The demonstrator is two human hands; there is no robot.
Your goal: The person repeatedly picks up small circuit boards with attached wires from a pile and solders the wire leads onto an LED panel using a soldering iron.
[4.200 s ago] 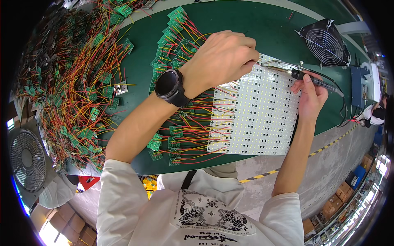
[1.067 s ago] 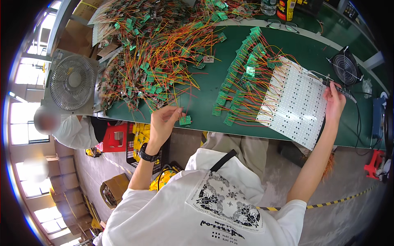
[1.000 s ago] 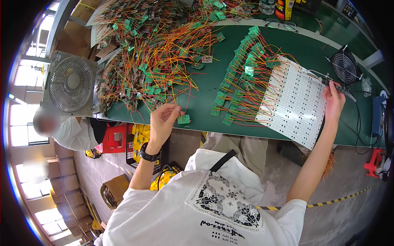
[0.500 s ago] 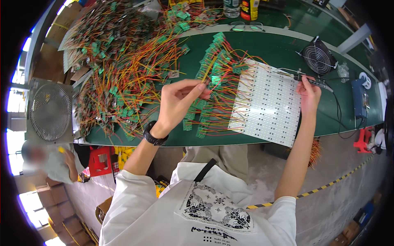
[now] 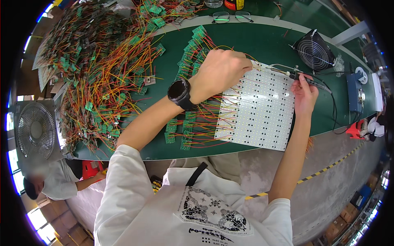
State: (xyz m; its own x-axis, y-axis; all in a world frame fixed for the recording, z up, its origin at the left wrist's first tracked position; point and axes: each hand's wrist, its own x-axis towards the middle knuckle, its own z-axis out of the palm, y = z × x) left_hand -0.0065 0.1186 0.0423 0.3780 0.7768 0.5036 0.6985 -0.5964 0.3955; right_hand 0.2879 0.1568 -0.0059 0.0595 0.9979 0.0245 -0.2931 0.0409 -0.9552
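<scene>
My left hand [image 5: 223,70] reaches over the upper left corner of a white LED panel [image 5: 256,110], its fingers pinched together. A thin wire seems to be in that pinch, mostly hidden by the fingers. In my right hand [image 5: 305,96] is a soldering iron [image 5: 308,78] with a thin metal feed tube, its tip pointing left over the panel's top edge. Red and yellow wires run from the panel's left side to a row of small green circuit boards [image 5: 188,125], partly covered by my left hand and forearm.
A big heap of wired circuit boards [image 5: 102,65] covers the table's left. A black fan [image 5: 314,53] stands at the back right, near a blue soldering station [image 5: 355,92]. Eyeglasses [image 5: 232,17] lie at the back. A larger fan [image 5: 36,129] and another person [image 5: 59,178] are at left.
My left hand has moved right and away from me, from above the small boards to the panel's upper corner. My right hand still holds the soldering iron. The whole view has shifted a little.
</scene>
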